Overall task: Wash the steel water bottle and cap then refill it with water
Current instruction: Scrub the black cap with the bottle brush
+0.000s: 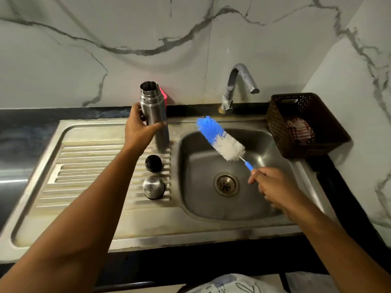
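The steel water bottle (pixel 155 111) stands upright and uncapped at the right end of the draining board, beside the sink basin (pixel 196 199). My left hand (pixel 140 129) grips its body from the left. A black inner stopper (pixel 153 163) and the steel cap (pixel 153 187) sit on the ribbed board just in front of the bottle. My right hand (pixel 273 187) holds the blue handle of a bottle brush (pixel 220 138) over the basin. Its blue and white bristles point up and left toward the bottle without touching it.
A steel tap (pixel 237 85) rises behind the basin, with no water running. A brown woven basket (pixel 304 125) with a striped item inside stands on the right counter. A red object (pixel 164 96) sits behind the bottle. The drain (pixel 226 184) lies in the basin's middle.
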The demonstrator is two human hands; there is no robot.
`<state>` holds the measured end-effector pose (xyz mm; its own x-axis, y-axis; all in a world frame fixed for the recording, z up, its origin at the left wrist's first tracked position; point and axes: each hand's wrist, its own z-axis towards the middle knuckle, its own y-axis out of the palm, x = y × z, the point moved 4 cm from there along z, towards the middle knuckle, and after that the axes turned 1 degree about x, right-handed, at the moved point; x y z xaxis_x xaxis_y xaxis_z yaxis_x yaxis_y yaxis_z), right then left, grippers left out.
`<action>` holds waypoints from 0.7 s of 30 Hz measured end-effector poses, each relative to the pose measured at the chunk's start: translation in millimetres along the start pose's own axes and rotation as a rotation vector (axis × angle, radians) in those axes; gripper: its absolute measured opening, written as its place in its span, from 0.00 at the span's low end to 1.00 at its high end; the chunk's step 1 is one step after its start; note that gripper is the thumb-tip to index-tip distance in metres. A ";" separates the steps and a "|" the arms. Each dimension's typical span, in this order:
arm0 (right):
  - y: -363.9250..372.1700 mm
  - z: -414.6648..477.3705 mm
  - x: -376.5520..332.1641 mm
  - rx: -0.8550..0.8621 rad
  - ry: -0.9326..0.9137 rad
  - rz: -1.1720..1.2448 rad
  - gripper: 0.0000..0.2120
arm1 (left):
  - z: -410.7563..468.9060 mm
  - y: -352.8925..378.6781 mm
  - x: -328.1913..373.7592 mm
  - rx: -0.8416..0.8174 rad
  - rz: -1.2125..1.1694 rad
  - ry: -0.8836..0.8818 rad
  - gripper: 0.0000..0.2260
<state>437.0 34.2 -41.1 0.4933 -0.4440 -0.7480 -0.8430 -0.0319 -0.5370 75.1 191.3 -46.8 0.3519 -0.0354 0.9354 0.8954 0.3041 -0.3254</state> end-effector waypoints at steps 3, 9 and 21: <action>3.9 0.8 -2.5 -0.003 0.005 -0.034 0.18 | -3.2 -1.4 -12.4 -0.006 0.052 -0.004 0.32; 6.2 -1.7 -11.5 -0.010 0.007 -0.036 0.18 | -7.3 -3.2 -22.2 -0.010 0.053 -0.014 0.31; 8.7 -14.1 -15.5 -0.043 0.003 -0.024 0.18 | -22.9 -7.6 -42.4 -0.126 0.285 -0.279 0.43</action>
<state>419.1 28.2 -28.6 0.5125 -0.4454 -0.7342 -0.8396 -0.0806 -0.5372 59.7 168.6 -87.2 0.5188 0.2985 0.8011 0.8051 0.1446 -0.5752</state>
